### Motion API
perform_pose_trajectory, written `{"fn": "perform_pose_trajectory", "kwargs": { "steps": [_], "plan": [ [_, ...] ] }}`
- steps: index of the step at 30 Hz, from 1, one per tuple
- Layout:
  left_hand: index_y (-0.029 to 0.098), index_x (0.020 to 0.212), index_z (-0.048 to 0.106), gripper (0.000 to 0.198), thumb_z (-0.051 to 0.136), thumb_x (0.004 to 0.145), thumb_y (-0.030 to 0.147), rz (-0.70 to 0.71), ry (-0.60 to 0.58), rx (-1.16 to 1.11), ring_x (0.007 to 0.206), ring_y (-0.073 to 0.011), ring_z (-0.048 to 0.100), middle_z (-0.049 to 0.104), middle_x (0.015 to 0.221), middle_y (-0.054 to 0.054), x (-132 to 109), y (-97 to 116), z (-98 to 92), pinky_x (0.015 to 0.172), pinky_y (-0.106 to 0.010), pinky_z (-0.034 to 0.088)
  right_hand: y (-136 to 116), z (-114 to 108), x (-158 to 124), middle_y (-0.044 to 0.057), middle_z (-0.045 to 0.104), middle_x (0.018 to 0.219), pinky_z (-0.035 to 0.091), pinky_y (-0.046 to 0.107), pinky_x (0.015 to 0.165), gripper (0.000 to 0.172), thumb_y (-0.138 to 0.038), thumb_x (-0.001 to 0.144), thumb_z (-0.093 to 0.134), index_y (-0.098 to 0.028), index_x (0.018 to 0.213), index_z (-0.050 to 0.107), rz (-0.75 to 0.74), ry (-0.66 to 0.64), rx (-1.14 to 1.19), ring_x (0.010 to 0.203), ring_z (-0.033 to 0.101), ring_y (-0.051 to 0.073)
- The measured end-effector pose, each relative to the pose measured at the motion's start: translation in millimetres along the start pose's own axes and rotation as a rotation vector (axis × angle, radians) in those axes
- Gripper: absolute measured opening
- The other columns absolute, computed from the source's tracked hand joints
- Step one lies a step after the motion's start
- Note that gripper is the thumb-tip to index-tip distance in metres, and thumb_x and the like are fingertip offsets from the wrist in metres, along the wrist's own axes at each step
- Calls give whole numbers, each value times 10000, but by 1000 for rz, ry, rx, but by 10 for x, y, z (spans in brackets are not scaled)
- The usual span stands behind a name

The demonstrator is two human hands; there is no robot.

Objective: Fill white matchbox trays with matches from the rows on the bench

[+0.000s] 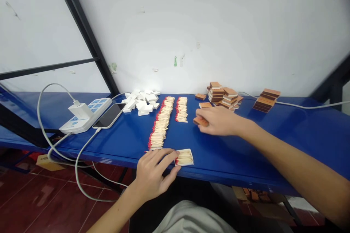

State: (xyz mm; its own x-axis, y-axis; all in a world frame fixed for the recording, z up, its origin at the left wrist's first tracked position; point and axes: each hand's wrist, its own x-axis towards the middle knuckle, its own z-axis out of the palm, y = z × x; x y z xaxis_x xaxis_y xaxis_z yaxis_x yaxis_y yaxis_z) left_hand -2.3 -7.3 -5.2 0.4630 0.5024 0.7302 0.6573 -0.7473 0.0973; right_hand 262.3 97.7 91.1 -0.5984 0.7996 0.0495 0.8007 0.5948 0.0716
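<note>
My left hand [154, 174] pinches a white inner tray filled with matches [184, 157] at the near edge of the blue table [246, 153]. My right hand [218, 121] reaches across the table and closes its fingers on a brown matchbox sleeve [200, 121]. Two rows of loose red-tipped matches [162, 122] lie between the hands, the shorter row [182, 109] to the right. Stacks of brown sleeves [222, 96] stand just beyond my right hand, with one more sleeve [205, 105] lying flat nearby.
A heap of white empty trays [142, 102] lies at the back. A phone [109, 115] rests on a white power strip [84, 114] with a charger and cables at left. Another sleeve stack [266, 100] sits far right. A white wall backs the table.
</note>
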Motion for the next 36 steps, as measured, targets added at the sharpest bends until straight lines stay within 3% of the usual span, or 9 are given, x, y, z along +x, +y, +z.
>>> {"fn": "perform_pose_trajectory", "kwargs": {
  "steps": [1, 3, 6, 9, 14, 25, 30, 36],
  "plan": [
    [216, 1172, 605, 276, 638, 900, 241, -8, 3, 3, 880, -203, 689, 722, 1052, -59, 0, 3, 1, 748, -324, 519, -84, -28, -31, 54, 649, 854, 323, 289, 616, 116, -315, 835, 524, -206, 874, 518, -88, -15, 69, 749, 595, 212],
    [213, 1186, 597, 307, 651, 887, 253, -33, 23, 9, 877, -206, 685, 716, 1038, -65, -2, 8, 6, 756, -327, 525, -221, -66, -84, 24, 632, 897, 325, 273, 621, 212, -299, 760, 601, -221, 927, 496, -199, -103, 240, 751, 567, 188],
    [205, 1193, 588, 346, 675, 863, 268, -79, 53, 12, 861, -206, 676, 703, 1009, -72, -5, 12, 15, 752, -323, 532, -299, -77, -124, -4, 585, 874, 334, 257, 599, 429, -264, 690, 664, -234, 1070, 469, -259, -292, 438, 709, 522, 163],
    [207, 1201, 579, 361, 675, 859, 274, -97, 46, 5, 848, -202, 670, 698, 1005, -71, -7, 16, 18, 747, -322, 535, -268, -55, -119, -4, 554, 909, 362, 251, 619, 578, -237, 674, 700, -229, 1195, 450, -291, -357, 558, 724, 513, 150],
    [210, 1190, 586, 341, 667, 866, 277, -92, 47, 6, 855, -197, 672, 701, 1004, -68, -9, 17, 7, 752, -315, 535, -223, -5, -84, 10, 558, 937, 395, 250, 652, 597, -274, 701, 751, -203, 1225, 475, -322, -320, 636, 775, 525, 152],
    [207, 1112, 608, 269, 680, 857, 249, -94, 50, -28, 837, -198, 675, 703, 967, -59, 7, 13, -2, 740, -315, 534, -284, -49, -86, -31, 520, 824, 373, 235, 590, 573, -355, 697, 790, -206, 1184, 528, -330, -304, 600, 673, 489, 127],
    [207, 1154, 593, 310, 685, 861, 251, -81, 53, -42, 858, -199, 682, 712, 1000, -65, -3, 5, -7, 761, -316, 539, -251, 23, -61, 7, 589, 923, 406, 249, 663, 508, -295, 724, 769, -196, 1159, 527, -364, -208, 623, 765, 540, 149],
    [219, 1150, 597, 285, 670, 877, 253, -95, 17, -53, 881, -195, 690, 710, 1028, -65, 3, -8, -27, 775, -313, 549, -228, 59, -50, 27, 619, 983, 433, 274, 736, 442, -349, 744, 779, -199, 1108, 580, -388, -172, 655, 851, 560, 173]
  ]
}}
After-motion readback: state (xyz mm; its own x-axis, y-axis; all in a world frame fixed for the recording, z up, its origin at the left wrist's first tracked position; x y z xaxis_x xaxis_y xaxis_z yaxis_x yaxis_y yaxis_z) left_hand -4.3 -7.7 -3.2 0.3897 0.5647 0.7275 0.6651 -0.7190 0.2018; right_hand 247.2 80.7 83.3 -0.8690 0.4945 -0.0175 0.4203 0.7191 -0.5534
